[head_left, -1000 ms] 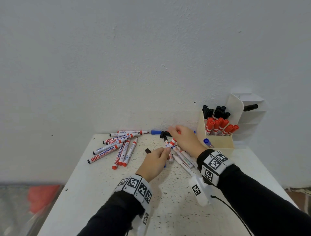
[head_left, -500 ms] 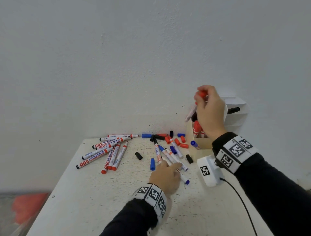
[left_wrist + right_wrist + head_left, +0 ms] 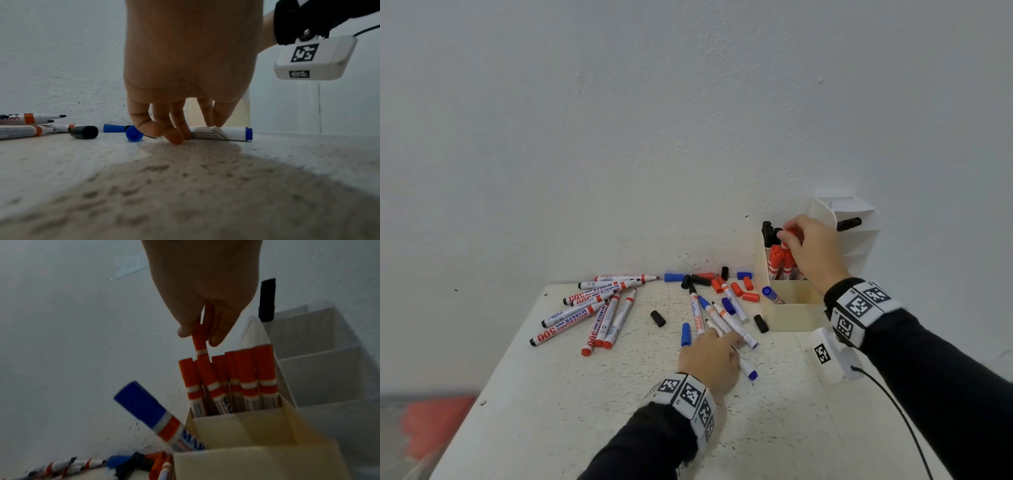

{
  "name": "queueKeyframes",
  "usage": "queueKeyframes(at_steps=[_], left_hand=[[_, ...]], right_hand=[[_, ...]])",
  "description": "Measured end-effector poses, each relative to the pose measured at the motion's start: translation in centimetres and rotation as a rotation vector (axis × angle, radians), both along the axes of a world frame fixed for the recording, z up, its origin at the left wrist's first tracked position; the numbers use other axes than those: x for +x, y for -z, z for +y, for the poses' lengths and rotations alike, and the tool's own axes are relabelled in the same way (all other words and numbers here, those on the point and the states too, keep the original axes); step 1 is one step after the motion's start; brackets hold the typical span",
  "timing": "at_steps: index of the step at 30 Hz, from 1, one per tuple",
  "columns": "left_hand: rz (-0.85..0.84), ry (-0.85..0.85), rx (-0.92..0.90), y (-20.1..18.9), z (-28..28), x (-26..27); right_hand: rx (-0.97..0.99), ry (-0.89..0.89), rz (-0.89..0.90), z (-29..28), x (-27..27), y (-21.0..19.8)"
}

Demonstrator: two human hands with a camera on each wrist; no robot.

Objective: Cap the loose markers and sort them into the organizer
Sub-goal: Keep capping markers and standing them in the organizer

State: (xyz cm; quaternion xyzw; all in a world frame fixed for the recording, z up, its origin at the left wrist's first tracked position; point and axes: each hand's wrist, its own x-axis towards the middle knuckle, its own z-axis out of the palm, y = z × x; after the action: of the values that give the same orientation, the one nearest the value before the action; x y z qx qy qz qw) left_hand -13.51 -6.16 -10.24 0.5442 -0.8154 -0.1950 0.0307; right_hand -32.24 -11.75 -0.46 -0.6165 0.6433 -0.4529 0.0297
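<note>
My right hand [image 3: 787,236] pinches a red-capped marker [image 3: 202,356] by its cap, fingertips [image 3: 214,340] on either side. The marker stands partly inside the cream organizer [image 3: 791,313], in the middle compartment among several other red markers [image 3: 246,379]. My left hand [image 3: 717,346] lies on the table with fairly straight fingers [image 3: 174,136] touching a blue-ended marker [image 3: 224,133] from the middle pile [image 3: 719,315]. Loose caps [image 3: 736,287] in red, blue and black lie near the wall.
Several uncapped markers [image 3: 592,308] fan out at the table's left. A blue-capped marker [image 3: 156,415] leans in the organizer's front compartment; black ones [image 3: 768,233] stand at the back. A black marker [image 3: 848,224] sticks out of the white shelf unit. A black cap [image 3: 657,318] and a blue cap [image 3: 686,334] lie alone.
My right hand left the pile, rose with the red marker and has come down, bringing it among the red markers. My left hand drew back and settled on the pile's near end.
</note>
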Motion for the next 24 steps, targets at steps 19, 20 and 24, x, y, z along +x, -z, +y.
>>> queueKeyframes(at_steps=[19,20,24], left_hand=[[0.092,-0.151,0.106,-0.7,-0.4,-0.4],[0.106,-0.176,0.110,-0.8,-0.5,-0.3],[0.172,-0.293,0.074,-1.3,-0.2,0.6]], right_hand=[[0.022,0.122,0.321,0.4,2.1,0.4],[-0.040,0.091,0.315,0.5,2.6,0.2],[-0.174,-0.100,0.150,1.1,5.2,-0.7]])
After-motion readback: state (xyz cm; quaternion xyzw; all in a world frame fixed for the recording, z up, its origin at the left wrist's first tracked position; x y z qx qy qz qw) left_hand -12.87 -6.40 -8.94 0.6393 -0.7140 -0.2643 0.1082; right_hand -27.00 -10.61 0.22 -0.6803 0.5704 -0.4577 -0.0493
